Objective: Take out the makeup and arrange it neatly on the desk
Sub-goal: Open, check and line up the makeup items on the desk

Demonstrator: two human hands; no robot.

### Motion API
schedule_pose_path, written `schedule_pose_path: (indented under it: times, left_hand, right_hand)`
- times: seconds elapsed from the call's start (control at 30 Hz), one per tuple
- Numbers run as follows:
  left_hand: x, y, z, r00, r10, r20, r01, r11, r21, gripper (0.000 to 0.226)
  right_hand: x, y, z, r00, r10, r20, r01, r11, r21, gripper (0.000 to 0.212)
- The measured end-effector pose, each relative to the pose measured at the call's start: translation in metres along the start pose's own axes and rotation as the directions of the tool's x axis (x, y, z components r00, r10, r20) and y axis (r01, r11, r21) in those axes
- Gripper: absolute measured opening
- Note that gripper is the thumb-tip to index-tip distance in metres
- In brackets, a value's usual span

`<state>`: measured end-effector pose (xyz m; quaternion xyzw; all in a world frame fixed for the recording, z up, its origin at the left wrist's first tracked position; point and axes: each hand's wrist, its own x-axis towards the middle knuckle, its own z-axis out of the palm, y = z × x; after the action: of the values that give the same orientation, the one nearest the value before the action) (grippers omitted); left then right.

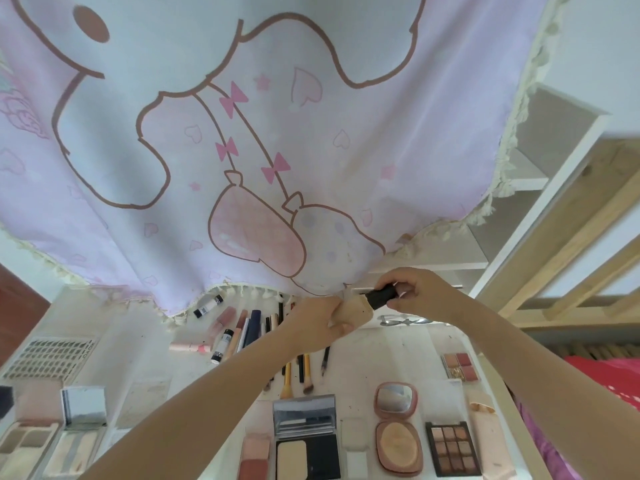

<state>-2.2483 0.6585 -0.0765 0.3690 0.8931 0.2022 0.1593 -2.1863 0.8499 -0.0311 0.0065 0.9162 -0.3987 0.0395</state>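
Observation:
My left hand (320, 318) grips a beige foundation bottle (353, 311) above the far middle of the white desk (145, 344). My right hand (412, 289) holds its black cap (382, 296) at the bottle's top. Below them lie several brushes and pencils (301, 370). Tubes and lipsticks (232, 323) lie in a row to the left. Along the near edge sit open compacts (306, 441), a round pink powder compact (396, 424) and an eyeshadow palette (452, 448).
A pink cartoon curtain (259, 150) hangs over the desk's back. A small blush palette (459, 365) lies at the right, open cases (52, 431) and a grid palette (48, 356) at the left. Wooden bed frame (571, 237) and red bedding (606, 379) stand to the right.

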Motion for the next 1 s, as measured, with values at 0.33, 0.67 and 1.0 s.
schedule_pose_path:
  times: [0.33,0.67,1.0]
  left_hand:
    - [0.038,0.033,0.050,0.982,-0.027,0.188,0.044,0.995,-0.091,0.036]
    - [0.085,0.049,0.116,0.972,-0.124,0.200,0.118,0.992,0.038,0.034]
    - [0.120,0.059,0.167,0.965,-0.214,0.154,0.250,0.927,-0.280,0.028]
  right_hand:
    - [-0.018,0.060,-0.020,0.998,0.005,-0.068,-0.008,0.999,-0.049,0.038]
    - [-0.019,0.129,-0.020,0.989,0.044,0.140,-0.017,0.982,-0.189,0.030]
    - [-0.002,0.171,-0.010,0.974,0.003,0.227,0.063,0.958,-0.281,0.037]
